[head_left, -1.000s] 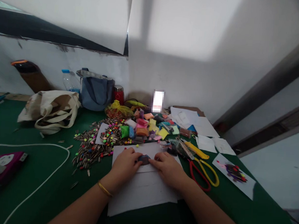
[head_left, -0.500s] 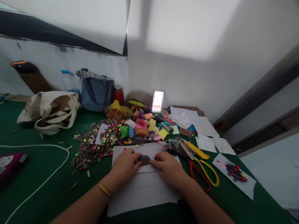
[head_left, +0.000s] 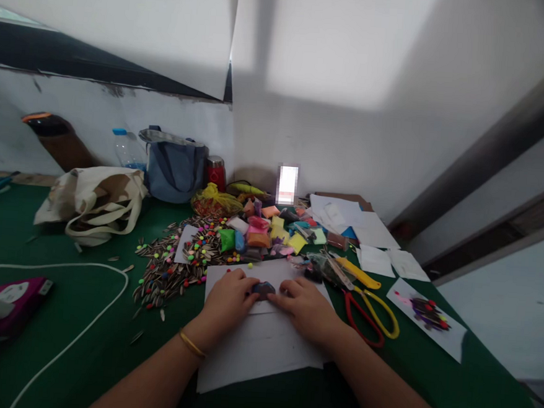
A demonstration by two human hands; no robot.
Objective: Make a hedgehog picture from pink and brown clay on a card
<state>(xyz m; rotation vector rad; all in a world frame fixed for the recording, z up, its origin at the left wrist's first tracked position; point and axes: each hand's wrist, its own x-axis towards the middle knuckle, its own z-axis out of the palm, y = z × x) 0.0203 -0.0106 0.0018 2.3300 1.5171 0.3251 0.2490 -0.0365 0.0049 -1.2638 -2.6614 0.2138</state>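
A small dark blue-grey piece (head_left: 263, 290) lies on white paper (head_left: 262, 346) on the green table. My left hand (head_left: 232, 294) pinches its left end between thumb and forefinger, the other fingers curled. From the right, my right hand (head_left: 305, 304) has its thumb against the piece's right edge, with the fingers bent above the paper. Whether the right fingertips hold anything is too small to tell. Behind the hands are packets of coloured clay (head_left: 258, 239), and to their left a heap of striped seeds with coloured balls (head_left: 159, 283).
Scissors with red and yellow handles (head_left: 388, 314) and a yellow cutter (head_left: 360, 274) lie right of my right hand. A decorated card (head_left: 427, 317) is further right. Bags (head_left: 174, 169), a red flask (head_left: 216, 174) and a lit screen (head_left: 287, 184) stand behind; a white cable (head_left: 81, 327) curves at left.
My right thumb has shifted slightly left along the edge of the dark piece. My left hand keeps nearly the same pose, and the piece stays on the paper.
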